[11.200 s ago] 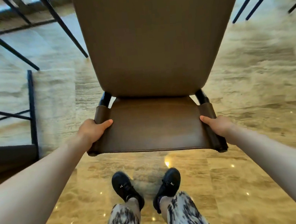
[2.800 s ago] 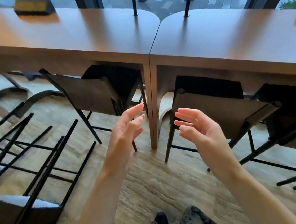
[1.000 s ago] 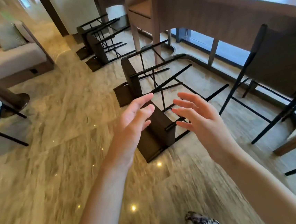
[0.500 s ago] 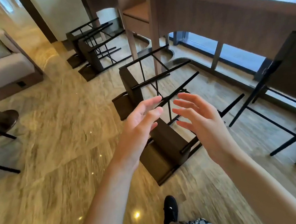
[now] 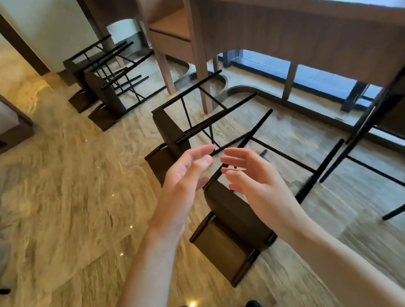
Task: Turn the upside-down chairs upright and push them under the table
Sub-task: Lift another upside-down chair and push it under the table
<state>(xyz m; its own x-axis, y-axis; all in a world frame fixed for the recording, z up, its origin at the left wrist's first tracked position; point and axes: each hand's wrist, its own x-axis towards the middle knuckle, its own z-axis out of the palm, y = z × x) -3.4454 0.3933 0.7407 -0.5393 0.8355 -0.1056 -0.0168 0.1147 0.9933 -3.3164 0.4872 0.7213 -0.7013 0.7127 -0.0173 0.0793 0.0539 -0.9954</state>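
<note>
You are reaching for the nearest upturned chair (image 5: 231, 227), so bring both hands down onto solid parts of it before you lift: I would take the backrest edge with one hand and the seat edge or a black leg with the other, rather than pulling on a thin crossbar alone. Roll it over its backrest onto its feet with the legs swinging away from you, and keep them clear of the second upturned chair (image 5: 169, 129) lying just beyond it.

Your left hand (image 5: 186, 177) is empty, fingers straight and relaxed, palm turned inward. Your right hand (image 5: 250, 176) is likewise empty, fingers loosely spread. Neither touches anything yet; both hover in the air above the chair.

The nearest chair lies on the floor (image 5: 65, 203) directly under and between your hands, its backrest flat toward your feet and its legs pointing up and away toward the counter (image 5: 307, 19). The counter's near edge stands well beyond it, so the chair will need a push afterwards.
</note>
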